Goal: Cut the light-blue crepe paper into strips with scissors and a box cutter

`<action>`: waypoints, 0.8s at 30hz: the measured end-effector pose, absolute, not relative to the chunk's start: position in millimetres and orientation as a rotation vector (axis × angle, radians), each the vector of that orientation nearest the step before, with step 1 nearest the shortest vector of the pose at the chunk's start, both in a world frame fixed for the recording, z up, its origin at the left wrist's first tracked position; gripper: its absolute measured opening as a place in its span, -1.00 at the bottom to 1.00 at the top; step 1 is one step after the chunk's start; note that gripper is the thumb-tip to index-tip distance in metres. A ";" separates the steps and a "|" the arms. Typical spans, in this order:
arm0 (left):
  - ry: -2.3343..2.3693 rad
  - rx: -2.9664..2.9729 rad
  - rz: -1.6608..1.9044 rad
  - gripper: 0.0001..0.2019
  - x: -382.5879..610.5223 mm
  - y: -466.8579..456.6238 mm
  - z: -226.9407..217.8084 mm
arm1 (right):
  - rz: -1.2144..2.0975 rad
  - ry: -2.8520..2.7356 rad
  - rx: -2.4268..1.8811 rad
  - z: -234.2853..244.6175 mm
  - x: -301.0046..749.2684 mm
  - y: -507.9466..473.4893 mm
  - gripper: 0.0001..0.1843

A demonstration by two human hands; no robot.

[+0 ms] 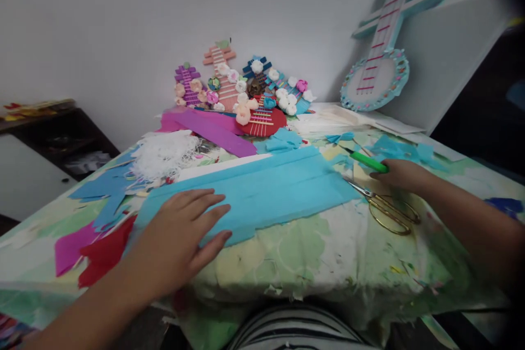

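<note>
A: Grip?
B: Right hand (pixel 404 175) closed round green tool (pixel 368 162); left hand (pixel 189 224) open-fingered on blue sheet (pixel 270 186), mid-table (pixel 295 249).
A: Handling?
B: Likely light, soft, tearable (looks thin); best pressed flat, left end.

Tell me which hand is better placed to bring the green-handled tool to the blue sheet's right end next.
Probably the right hand: it holds the green-handled tool near that end. The left hand is spread on the blue sheet toward its other end.
</note>
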State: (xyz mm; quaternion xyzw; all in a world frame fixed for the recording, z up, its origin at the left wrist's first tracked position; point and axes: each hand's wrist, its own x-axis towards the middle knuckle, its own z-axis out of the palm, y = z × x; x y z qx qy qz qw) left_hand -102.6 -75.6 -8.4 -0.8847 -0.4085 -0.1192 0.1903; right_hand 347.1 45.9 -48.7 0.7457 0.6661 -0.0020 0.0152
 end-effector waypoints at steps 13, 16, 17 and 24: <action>-1.329 -2.471 -0.214 -0.68 -132.7 -87.2 -44.9 | -0.175 2.141 2.170 -50.0 351.5 78.8 -0.71; -1.371 -2.466 -0.230 -0.68 -138.5 -91.4 -50.7 | -0.182 2.181 2.133 -47.9 352.0 81.7 -0.77; -1.385 -2.468 -0.235 -0.68 -139.2 -92.7 -52.0 | -0.182 2.200 2.118 -47.2 352.2 82.7 -0.78; -1.513 -2.474 -0.262 -0.68 -138.0 -94.6 -61.4 | -0.129 2.312 2.070 -56.9 351.1 99.2 -0.76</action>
